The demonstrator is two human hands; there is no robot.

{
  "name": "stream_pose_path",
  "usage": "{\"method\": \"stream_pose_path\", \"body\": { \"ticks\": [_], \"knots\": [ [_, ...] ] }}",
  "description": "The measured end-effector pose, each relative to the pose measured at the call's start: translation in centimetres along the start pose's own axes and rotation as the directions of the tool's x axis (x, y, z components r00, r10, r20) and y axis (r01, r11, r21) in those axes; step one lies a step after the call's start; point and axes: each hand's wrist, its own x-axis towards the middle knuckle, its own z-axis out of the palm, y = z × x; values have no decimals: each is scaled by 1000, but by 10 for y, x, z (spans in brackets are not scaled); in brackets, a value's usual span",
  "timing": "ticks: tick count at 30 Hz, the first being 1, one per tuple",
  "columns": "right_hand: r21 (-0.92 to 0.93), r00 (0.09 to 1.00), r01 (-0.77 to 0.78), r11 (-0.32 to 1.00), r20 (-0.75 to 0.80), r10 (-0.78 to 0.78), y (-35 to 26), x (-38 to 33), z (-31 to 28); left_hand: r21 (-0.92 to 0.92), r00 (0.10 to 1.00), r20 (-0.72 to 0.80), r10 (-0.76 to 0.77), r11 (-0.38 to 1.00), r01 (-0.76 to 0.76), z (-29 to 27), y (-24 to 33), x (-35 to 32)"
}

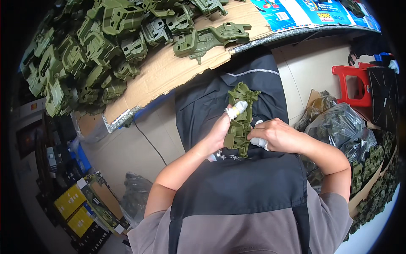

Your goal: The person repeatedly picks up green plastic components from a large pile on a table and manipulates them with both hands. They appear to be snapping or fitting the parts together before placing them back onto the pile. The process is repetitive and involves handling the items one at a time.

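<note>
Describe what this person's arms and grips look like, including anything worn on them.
Short, plain grey-brown sleeves leave both forearms bare. The left grip has a white thumb covering with a yellow band; the right grip has white finger coverings. No watch or cable shows on either arm.

Now the moulded part (240, 128) is held over the lap (196, 108), between left hand (220, 130) and right hand (277, 135); ahead, on the table (296, 32), a heap of parts (93, 51) is piled leftward on cardboard (156, 76) (a single part (207, 39) laid rightward); at right, beyond a plastic bag (338, 127), a stool (359, 102) is placed
</note>
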Motion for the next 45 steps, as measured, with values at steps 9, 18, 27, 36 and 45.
{"method": "stream_pose_path", "body": {
  "ticks": [9, 18, 27, 36, 45],
  "knots": [
    [40, 999, 44, 998, 4, -45, 8, -5, 19, 182, 995, -31, 90, 980, -83, 9, -5, -8],
    [-129, 901, 71, 989, -417, -120, -5, 49, -110, 159, 789, 220, 574, 776, -610, 18, 52, -30],
    [-220, 971, -10, 975, -235, -43, 53, 99, -121, -56, 632, 178, 754, 649, -758, -20, 85, -59],
    [252, 762, 197, 947, -648, 13, 8, 80, 2, 245, 200, 138, 970, 162, -956, 22, 56, -31],
    [17, 811, 76, 997, -583, -51, -25, 66, -8, 349, 285, 149, 947, 220, -911, 20, 63, -36]
  ]
}}
